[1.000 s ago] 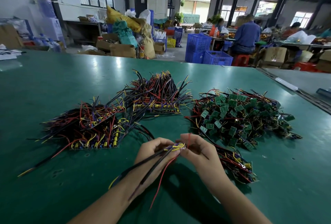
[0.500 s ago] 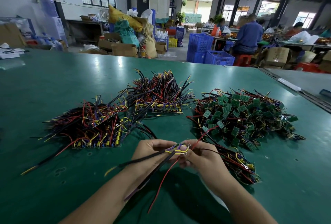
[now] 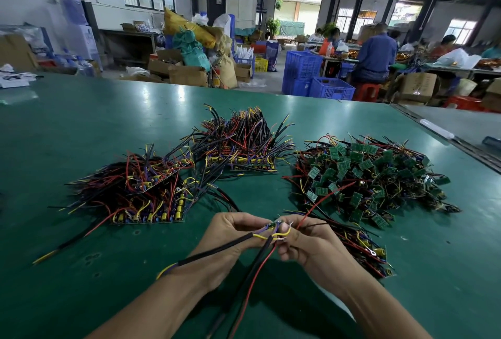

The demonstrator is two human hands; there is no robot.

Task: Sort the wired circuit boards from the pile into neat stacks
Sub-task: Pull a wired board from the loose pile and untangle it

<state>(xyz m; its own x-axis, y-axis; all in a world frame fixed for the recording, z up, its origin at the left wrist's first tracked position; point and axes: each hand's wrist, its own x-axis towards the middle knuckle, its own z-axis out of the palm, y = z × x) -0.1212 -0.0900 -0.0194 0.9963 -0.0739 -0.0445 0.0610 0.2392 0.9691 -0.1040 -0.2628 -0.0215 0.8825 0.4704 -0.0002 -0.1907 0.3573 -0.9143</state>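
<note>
Fingers [image 3: 245, 220]: curled on both hands, pinching one wired circuit board [image 3: 273, 226] between them, over the near desk [image 3: 81, 127].
Hidden: board mostly covered; only a green sliver and wire roots show.
Left hand [image 3: 227, 238]: back up, black lead crossing the wrist.
Right hand [image 3: 311, 246]: knuckles up, partly covering a small stack [image 3: 366, 254].
Pile [image 3: 374, 178]: beyond, right.

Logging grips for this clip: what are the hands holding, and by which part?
One wired circuit board, pinched at its board end between the left hand and right hand; its wires trail free.
</note>
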